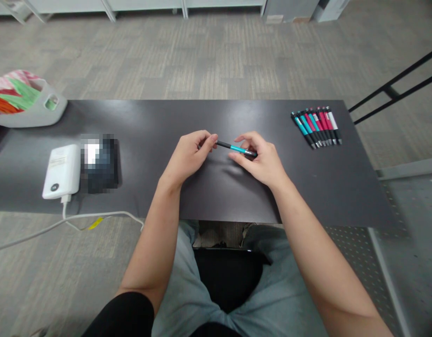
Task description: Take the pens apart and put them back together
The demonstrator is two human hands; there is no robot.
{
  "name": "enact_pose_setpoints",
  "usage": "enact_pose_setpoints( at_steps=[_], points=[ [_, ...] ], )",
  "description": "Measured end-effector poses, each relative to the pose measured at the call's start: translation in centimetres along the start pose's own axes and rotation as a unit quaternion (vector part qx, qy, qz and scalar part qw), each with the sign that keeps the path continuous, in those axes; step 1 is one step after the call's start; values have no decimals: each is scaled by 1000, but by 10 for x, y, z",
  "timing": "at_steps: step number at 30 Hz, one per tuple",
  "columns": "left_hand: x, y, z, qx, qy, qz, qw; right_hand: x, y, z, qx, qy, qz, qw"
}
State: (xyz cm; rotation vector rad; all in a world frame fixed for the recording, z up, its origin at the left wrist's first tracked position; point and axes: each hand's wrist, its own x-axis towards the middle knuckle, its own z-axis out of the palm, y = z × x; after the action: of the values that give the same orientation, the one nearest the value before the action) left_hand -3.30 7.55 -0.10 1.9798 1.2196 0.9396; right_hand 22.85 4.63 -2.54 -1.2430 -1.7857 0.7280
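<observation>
A ballpoint pen (237, 149) with a teal barrel and black ends is held level above the table, between my two hands. My left hand (192, 149) pinches its left end between thumb and fingers. Around the right end, my right hand (261, 157) curves with thumb and forefinger apart. The pen's end reaches in between those fingers; whether they touch it is hard to make out. To the right, several pens (316, 127) in teal, pink-red and white lie side by side in a row.
The dark table (149, 117) spans the view. On its left are a white power bank (61, 171) with a cable (97, 215), a blurred-out dark object (100, 164) and a white basket (47, 105) of colourful packets. A black metal frame (391, 91) stands beyond the right edge.
</observation>
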Motion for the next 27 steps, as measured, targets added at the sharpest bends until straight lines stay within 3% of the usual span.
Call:
enact_pose_setpoints(
  at_steps=[8, 15, 22, 27],
  points=[
    [-1, -5, 3, -3, -2, 9, 1000, -1, 2, 3, -42, -57, 23, 997],
    [0, -4, 5, 19, -2, 38, 999, 0, 4, 4, -56, -40, -14, 998],
    [0, 0, 9, 38, 25, 70, 996, 2, -6, 2, 32, -102, 49, 993],
    [0, 3, 7, 32, 24, 39, 998, 2, -9, 2, 33, -89, 54, 994]
  ],
)
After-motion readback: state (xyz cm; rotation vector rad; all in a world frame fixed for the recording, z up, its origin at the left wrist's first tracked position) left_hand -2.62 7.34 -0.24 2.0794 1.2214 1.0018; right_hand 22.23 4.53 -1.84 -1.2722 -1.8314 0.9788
